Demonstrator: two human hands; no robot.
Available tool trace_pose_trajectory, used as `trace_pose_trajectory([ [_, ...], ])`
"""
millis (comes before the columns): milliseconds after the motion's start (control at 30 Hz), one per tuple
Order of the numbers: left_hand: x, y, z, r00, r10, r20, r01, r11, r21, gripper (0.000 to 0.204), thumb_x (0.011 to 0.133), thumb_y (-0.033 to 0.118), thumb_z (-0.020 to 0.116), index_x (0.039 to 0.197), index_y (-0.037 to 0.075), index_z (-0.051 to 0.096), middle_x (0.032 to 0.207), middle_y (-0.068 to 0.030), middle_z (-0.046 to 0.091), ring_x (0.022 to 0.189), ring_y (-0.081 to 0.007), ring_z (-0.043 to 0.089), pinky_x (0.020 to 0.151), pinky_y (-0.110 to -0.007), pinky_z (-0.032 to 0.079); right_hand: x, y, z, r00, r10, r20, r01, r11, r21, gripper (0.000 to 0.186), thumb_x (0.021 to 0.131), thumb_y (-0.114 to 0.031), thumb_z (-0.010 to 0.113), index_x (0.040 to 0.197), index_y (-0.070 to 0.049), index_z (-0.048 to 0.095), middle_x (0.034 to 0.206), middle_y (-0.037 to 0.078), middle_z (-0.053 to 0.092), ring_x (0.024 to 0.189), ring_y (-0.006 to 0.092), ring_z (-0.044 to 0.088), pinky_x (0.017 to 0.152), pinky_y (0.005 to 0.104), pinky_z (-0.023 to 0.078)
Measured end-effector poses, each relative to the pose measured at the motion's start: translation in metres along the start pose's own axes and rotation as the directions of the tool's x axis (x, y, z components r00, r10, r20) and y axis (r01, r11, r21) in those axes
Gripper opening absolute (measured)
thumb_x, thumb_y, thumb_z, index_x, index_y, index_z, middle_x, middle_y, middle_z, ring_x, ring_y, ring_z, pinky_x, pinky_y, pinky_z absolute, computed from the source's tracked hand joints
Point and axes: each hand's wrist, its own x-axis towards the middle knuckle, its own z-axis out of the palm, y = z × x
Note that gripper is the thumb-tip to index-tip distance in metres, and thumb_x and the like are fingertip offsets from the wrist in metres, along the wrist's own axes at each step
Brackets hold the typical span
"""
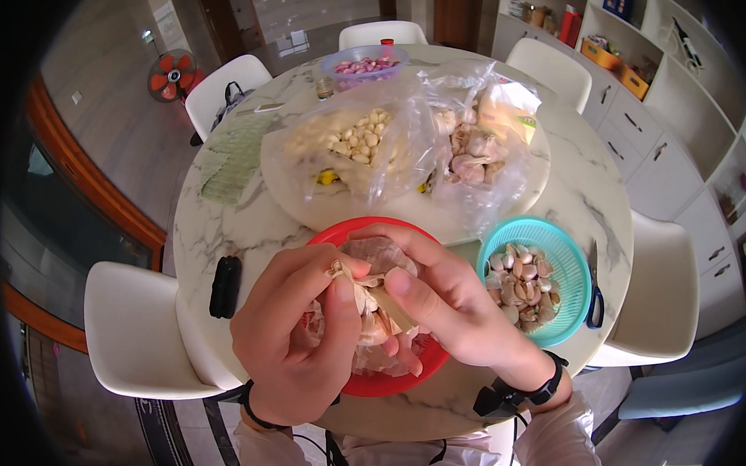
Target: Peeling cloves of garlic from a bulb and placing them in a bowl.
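My left hand [291,333] and my right hand [445,297] meet over a red bowl [384,384] near the table's front edge. Both hands grip one garlic clove [369,294] with its papery skin partly lifted; my left thumb presses on the clove and my right thumb lies against it. Loose garlic skins [379,254] fill the red bowl under my hands. To the right, a teal basket [553,243] holds several garlic cloves [519,279].
Clear plastic bags [409,136] of peeled cloves and garlic heads lie on a round board [324,215]. Farther back sits a purple bowl [364,64]. A black object [225,285] lies left on the marble table [225,228]. White chairs [131,331] ring the table.
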Motion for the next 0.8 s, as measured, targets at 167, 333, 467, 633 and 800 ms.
trace_pose_trajectory([
  [167,-0.002,-0.001,-0.002,0.999,0.052,-0.005,-0.052,0.999,-0.014,0.015,0.076,-0.007,0.049,0.089,-0.006,0.054,0.084,-0.0138,0.057,0.071,-0.0165,0.055,0.061,-0.023,0.044,-0.001,0.002,0.004,1.000,-0.023,0.013,0.023,1.000,0.021,0.042,0.090,-0.019,0.039,0.124,0.002,0.025,0.078,0.006,0.051,0.057,0.0071,0.051,0.043,0.0203,0.047],
  [333,-0.004,0.000,-0.002,0.999,0.049,-0.015,-0.050,0.998,-0.043,0.015,0.076,-0.008,0.048,0.090,-0.006,0.053,0.084,-0.0145,0.056,0.071,-0.0172,0.055,0.061,-0.024,0.044,-0.004,-0.008,0.017,0.998,0.057,-0.038,-0.050,0.984,0.170,0.041,0.089,-0.017,0.039,0.123,0.002,0.026,0.082,0.008,0.051,0.058,0.0086,0.051,0.047,0.0230,0.050],
  [467,0.000,0.000,-0.003,0.993,0.109,0.037,-0.108,0.993,-0.037,0.017,0.074,-0.006,0.050,0.091,-0.004,0.054,0.085,-0.0136,0.055,0.070,-0.0186,0.055,0.061,-0.026,0.044,-0.007,-0.009,0.012,0.997,0.031,-0.071,-0.024,0.996,0.091,0.039,0.089,-0.016,0.040,0.122,0.003,0.029,0.085,0.008,0.052,0.059,0.0089,0.052,0.049,0.0221,0.050],
  [633,0.006,0.007,-0.013,0.972,0.033,0.234,-0.024,0.999,-0.041,0.019,0.071,0.004,0.058,0.089,-0.001,0.054,0.086,-0.0114,0.052,0.073,-0.0183,0.052,0.065,-0.026,0.041,-0.009,-0.012,0.001,0.994,-0.016,-0.109,-0.008,0.976,-0.216,0.040,0.082,-0.011,0.049,0.117,0.004,0.037,0.086,0.006,0.056,0.064,0.0100,0.056,0.053,0.0206,0.048],
  [800,0.005,0.008,-0.008,0.955,-0.027,0.296,0.015,0.999,0.040,0.021,0.067,0.011,0.063,0.079,0.000,0.051,0.075,-0.0096,0.050,0.065,-0.0159,0.049,0.058,-0.025,0.039,-0.014,-0.022,-0.002,0.997,-0.080,-0.009,0.060,0.819,-0.570,0.045,0.073,-0.006,0.056,0.114,0.004,0.040,0.085,0.012,0.059,0.068,0.0140,0.059,0.057,0.0239,0.048],
])
